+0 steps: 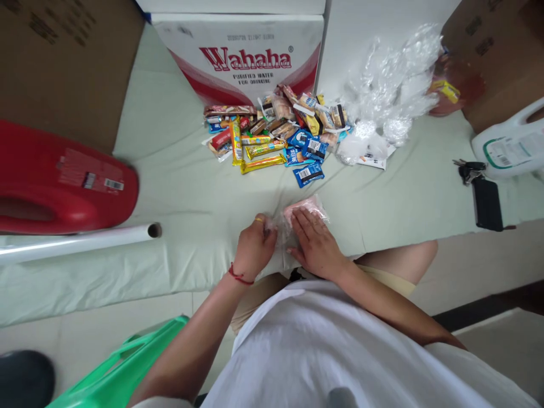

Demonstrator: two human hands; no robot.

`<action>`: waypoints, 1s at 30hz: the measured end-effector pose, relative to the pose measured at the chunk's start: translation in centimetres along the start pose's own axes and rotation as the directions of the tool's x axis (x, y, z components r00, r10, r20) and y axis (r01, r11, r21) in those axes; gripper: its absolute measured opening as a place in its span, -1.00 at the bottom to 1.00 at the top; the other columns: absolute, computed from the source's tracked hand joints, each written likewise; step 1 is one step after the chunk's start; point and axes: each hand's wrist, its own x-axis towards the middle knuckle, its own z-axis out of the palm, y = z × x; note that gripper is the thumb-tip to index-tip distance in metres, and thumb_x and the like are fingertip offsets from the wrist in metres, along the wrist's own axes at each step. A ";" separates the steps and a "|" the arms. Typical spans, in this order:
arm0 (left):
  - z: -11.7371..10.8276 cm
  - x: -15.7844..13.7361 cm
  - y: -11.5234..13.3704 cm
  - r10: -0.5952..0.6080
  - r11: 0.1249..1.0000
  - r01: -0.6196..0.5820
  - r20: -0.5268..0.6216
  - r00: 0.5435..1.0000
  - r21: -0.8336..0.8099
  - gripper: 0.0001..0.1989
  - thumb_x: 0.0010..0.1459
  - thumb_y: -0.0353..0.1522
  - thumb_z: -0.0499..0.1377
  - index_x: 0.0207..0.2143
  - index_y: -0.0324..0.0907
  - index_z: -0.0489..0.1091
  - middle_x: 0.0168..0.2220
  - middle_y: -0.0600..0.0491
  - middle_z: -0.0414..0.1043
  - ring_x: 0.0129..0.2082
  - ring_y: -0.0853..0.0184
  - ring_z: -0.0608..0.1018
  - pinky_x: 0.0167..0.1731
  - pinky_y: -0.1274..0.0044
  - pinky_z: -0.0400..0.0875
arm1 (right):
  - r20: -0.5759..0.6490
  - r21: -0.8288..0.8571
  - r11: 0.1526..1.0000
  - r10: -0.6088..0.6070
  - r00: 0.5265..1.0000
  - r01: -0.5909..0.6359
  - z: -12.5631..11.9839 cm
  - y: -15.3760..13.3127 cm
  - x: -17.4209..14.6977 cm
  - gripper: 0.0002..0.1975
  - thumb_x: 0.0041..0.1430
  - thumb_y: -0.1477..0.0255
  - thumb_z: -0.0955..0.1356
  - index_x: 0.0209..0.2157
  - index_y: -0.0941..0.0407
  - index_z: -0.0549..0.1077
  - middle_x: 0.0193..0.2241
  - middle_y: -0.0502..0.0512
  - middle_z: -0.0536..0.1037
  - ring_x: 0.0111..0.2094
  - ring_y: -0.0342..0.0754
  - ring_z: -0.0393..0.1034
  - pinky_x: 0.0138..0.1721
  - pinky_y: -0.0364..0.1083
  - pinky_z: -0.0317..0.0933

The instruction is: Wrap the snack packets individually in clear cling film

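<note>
A clear plastic bag (281, 237) with a flat pink item (312, 204) inside lies near the front edge of the cloth-covered table. My left hand (255, 245), with a red string bracelet at the wrist, is closed on the gathered end of the bag. Flat on the pink item rests my right hand (317, 243), its fingers stretched out. What the pink item is, I cannot make out. Beyond my hands is a pile of wrapped snacks, with yellow snack sticks (263, 164) and blue snack packets (309, 174) closest to me.
Crumpled clear plastic bags (382, 85) are heaped at the back right. A Wahaha carton (255, 56) stands behind the snacks. At left are a red jug (85, 181) and a white roll (85, 241). A white jug (514, 141), keys (470, 170) and a black phone-like object (487, 204) sit at right.
</note>
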 end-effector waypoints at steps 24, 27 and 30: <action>6.5 2.1 4.1 0.366 0.887 -0.316 -0.094 0.926 0.338 -0.72 0.39 -0.35 0.08 -0.08 -0.21 0.58 -0.16 -0.14 0.54 -0.15 0.13 0.58 -0.22 0.37 0.45 | -0.111 0.884 0.463 0.344 0.932 -0.066 -0.7 3.4 0.5 -0.51 0.40 0.09 0.26 0.26 -0.04 0.17 0.44 0.29 0.16 0.40 0.12 0.26 0.37 0.23 0.24; 7.5 1.9 3.6 0.512 0.802 -0.415 -0.135 0.849 0.430 -0.69 0.44 -0.35 0.04 -0.05 -0.18 0.58 -0.24 -0.12 0.56 -0.10 0.11 0.57 -0.13 0.33 0.44 | -0.098 0.848 0.517 0.368 0.925 -0.116 -0.4 3.1 0.1 -0.34 0.43 -0.06 0.20 0.38 -0.02 0.09 0.46 0.31 0.13 0.45 0.10 0.17 0.39 0.20 0.22; 8.5 1.0 2.6 0.589 0.763 -0.479 -0.161 0.792 0.434 -0.68 0.45 -0.35 0.06 0.07 -0.20 0.54 -0.11 -0.17 0.62 0.06 0.08 0.58 0.03 0.26 0.41 | -0.110 0.818 0.566 0.331 0.937 -0.104 0.3 2.8 -0.4 -0.25 0.46 -0.09 0.12 0.48 0.02 -0.05 0.48 0.33 0.11 0.48 0.10 0.09 0.41 0.18 0.19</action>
